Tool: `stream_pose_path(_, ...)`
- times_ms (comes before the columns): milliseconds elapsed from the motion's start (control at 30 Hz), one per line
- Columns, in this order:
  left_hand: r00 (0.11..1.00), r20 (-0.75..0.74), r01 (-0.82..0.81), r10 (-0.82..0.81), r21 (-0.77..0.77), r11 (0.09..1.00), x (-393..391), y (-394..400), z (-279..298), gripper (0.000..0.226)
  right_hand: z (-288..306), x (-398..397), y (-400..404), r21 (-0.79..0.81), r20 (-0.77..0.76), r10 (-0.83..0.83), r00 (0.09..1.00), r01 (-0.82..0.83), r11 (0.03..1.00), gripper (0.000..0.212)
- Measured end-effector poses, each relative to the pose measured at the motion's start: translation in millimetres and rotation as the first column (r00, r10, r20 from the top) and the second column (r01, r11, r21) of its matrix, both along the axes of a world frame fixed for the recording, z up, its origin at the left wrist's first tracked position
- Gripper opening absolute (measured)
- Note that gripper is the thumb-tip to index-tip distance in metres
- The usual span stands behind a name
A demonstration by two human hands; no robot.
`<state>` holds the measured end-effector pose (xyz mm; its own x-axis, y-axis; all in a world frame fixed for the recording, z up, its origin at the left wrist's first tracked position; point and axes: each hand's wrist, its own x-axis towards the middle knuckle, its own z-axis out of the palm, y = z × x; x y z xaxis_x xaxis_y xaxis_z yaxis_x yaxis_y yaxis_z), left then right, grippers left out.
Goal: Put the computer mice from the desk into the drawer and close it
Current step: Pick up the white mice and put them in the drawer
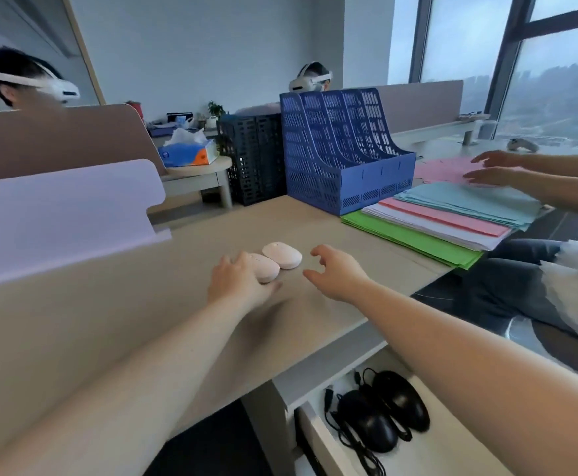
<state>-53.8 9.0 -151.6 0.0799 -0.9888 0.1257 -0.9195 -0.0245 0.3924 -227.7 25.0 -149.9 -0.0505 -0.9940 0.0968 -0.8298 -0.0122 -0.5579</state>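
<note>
Two pale pink computer mice lie side by side on the beige desk (109, 321). My left hand (238, 281) rests on the nearer mouse (267, 269), fingers curled around its left side and thumb under its near edge. The farther mouse (282, 254) lies free just right of it. My right hand (337, 271) hovers open a little to the right of that mouse, fingers spread, touching nothing. Below the desk's front edge the white drawer (318, 438) stands pulled out. Two black wired mice (366, 420) (402, 400) lie inside it with their cables.
A blue file rack (346, 159) stands at the back of the desk, with stacked green, pink, white and teal sheets (445, 221) to its right. Another person's hands (497, 170) work on pink paper there; their legs are right of the drawer. A lilac divider (57, 214) borders the left.
</note>
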Motion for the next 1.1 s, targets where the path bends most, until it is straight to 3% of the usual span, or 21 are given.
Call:
stream_pose_path(167,0.992,-0.075,0.107,-0.101,0.073,0.992,12.6,-42.3,-24.0,0.109,-7.7,23.9,-60.6,0.021,0.003,0.0,1.0,0.0,1.0,0.057)
stream_pose_path(367,0.98,-0.164,0.128,-0.115,0.07,0.989,0.6,-74.7,-37.3,0.118,-8.6,40.0,-104.0,0.076,-0.018,0.032,0.999,-0.031,0.997,0.07)
stream_pose_path(500,0.978,-0.176,0.126,-0.115,0.053,0.991,0.2,-81.3,-39.1,0.112,-5.8,39.5,-109.3,0.093,-0.075,0.02,0.997,-0.013,0.996,0.069)
stream_pose_path(733,0.986,-0.106,0.131,-0.128,0.02,0.991,-5.7,-58.7,-28.8,0.11,13.4,23.3,-86.8,0.222,-0.278,0.073,0.958,-0.01,0.975,0.073)
stream_pose_path(867,0.984,-0.091,0.154,-0.153,0.007,0.988,-15.2,-35.0,-17.1,0.115,16.8,6.2,-54.9,0.126,-0.221,0.008,0.975,0.02,0.992,0.066)
stream_pose_path(1100,0.953,-0.135,0.262,-0.271,-0.084,0.961,-54.8,49.4,-3.3,0.109,21.3,-52.3,35.7,0.107,-0.115,-0.104,0.988,0.116,0.987,0.075)
